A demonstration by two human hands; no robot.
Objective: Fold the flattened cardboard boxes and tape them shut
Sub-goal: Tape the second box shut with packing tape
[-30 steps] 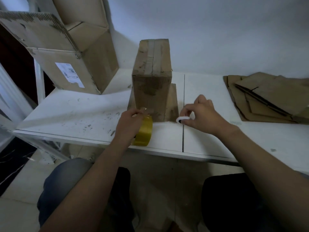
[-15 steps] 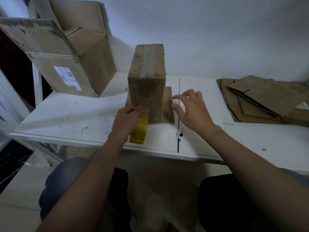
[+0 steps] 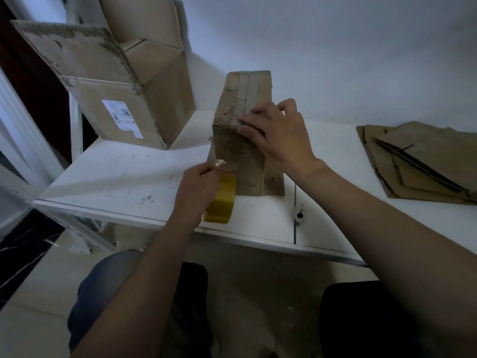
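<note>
White table (image 3: 116, 177): upright box (image 3: 240, 164), centre; right hand (image 3: 281, 140) flat-fingered on its near top edge; left hand (image 3: 198, 187), just near-left, pinching tape roll (image 3: 223, 200) end.

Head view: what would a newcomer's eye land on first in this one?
The tall taped box standing upright at the middle of the table, with the right hand pressing on its top front edge. Just below, the left hand pinches a clear tape strip above the yellow tape roll. A stack of flattened cardboard lies at the right.
</note>
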